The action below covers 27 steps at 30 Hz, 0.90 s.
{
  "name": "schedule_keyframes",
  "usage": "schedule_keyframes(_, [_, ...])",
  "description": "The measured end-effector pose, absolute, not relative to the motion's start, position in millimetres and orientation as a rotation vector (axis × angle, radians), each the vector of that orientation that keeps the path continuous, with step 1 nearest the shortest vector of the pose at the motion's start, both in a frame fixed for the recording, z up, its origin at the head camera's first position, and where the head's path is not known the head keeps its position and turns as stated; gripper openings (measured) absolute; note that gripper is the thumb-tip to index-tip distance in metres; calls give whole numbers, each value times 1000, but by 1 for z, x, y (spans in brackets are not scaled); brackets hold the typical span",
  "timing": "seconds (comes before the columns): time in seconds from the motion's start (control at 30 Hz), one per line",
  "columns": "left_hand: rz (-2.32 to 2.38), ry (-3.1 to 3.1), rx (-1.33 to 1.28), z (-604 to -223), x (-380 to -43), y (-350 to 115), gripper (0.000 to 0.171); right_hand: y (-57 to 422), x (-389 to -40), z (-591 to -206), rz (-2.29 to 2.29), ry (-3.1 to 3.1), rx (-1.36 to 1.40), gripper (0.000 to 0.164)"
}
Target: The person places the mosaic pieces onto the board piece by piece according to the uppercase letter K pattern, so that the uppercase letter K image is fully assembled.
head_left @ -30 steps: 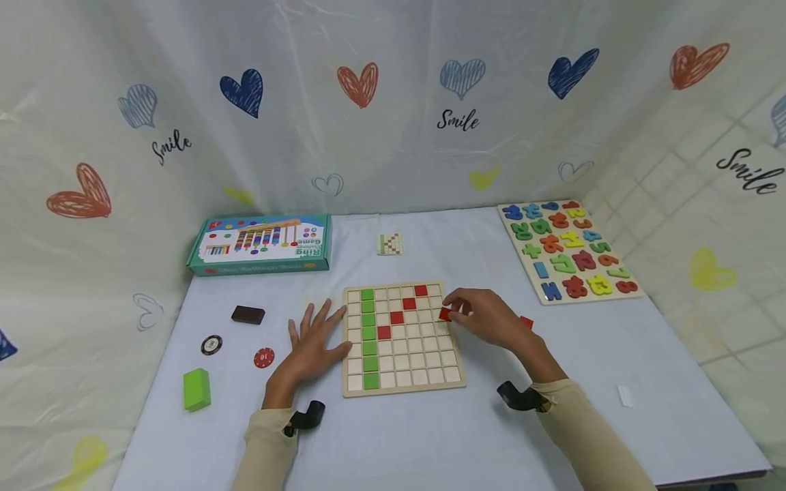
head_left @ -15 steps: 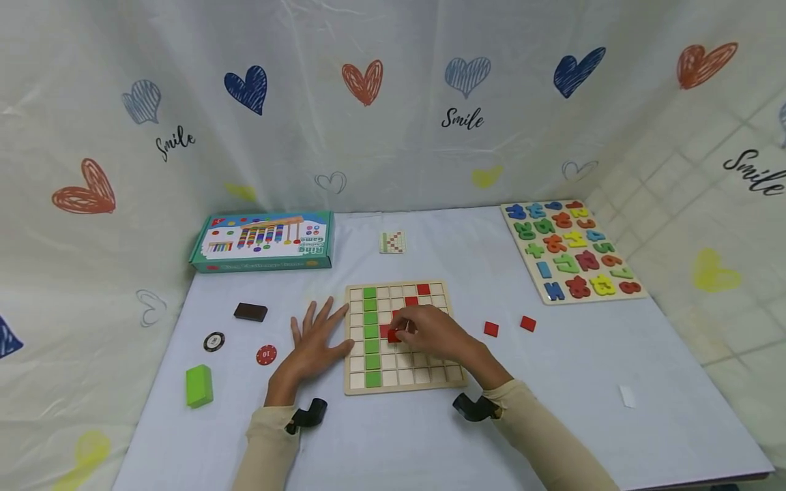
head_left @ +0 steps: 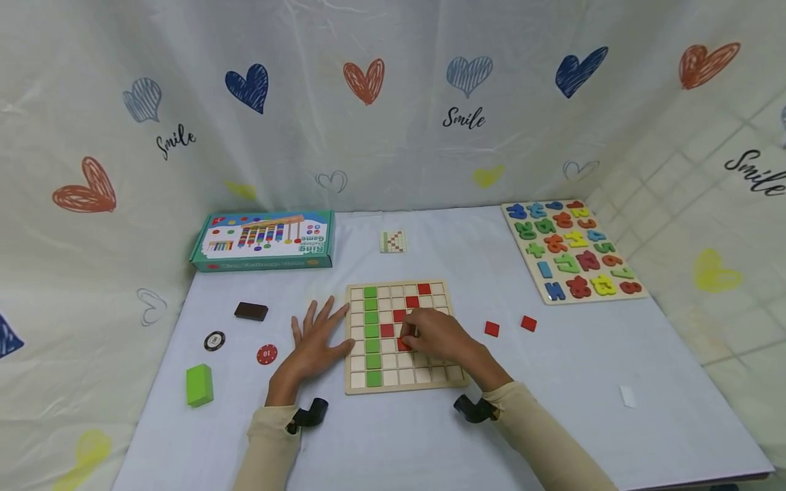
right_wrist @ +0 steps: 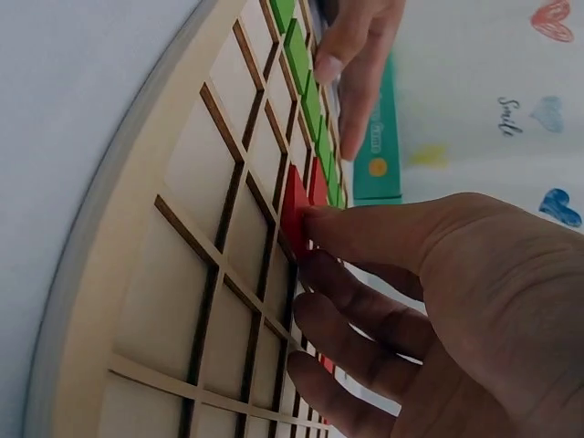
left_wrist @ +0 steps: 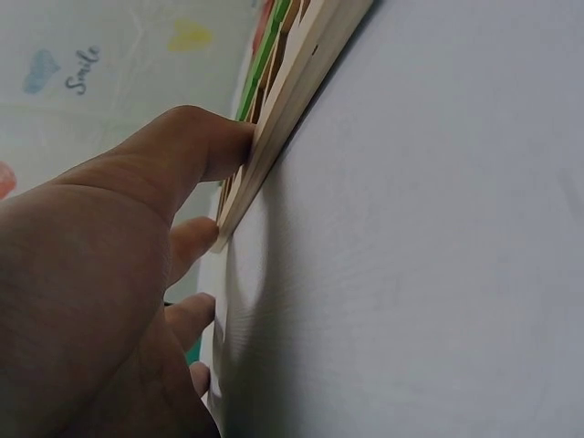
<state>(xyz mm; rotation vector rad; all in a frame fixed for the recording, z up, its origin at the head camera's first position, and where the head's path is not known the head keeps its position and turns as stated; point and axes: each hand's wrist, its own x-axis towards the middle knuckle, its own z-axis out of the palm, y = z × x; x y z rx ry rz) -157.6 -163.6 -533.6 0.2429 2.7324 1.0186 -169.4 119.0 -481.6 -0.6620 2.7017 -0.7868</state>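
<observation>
The word "Smile" is being shown in black curly letters on the white heart curtain [head_left: 393, 102], three times: at the left, in the middle and at the far right. The number "10" is being shown on the small red chip [head_left: 267, 354] on the table, and the words "Ring" and "Game" are being shown upside down on the green box [head_left: 264, 240]. Coloured numbers and plus and minus signs are being held in the wooden number puzzle [head_left: 571, 249], among them 5 and 6.
</observation>
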Motion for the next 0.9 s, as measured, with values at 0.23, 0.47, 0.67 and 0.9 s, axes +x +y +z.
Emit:
schedule_keyframes(0.23, [1001, 2723, 224, -533, -157, -164, 83, 118, -162, -481, -746, 2743, -695, 11])
schedule_keyframes(0.47, [1005, 2712, 220, -536, -156, -162, 83, 121, -152, -482, -707, 2754, -699, 11])
schedule_keyframes(0.67, [1009, 2711, 207, -536, -156, -161, 83, 124, -150, -485, -725, 2780, -751, 14])
schedule_keyframes(0.9, [1005, 2713, 218, -534, -158, -162, 83, 123, -153, -483, -592, 2869, -936, 14])
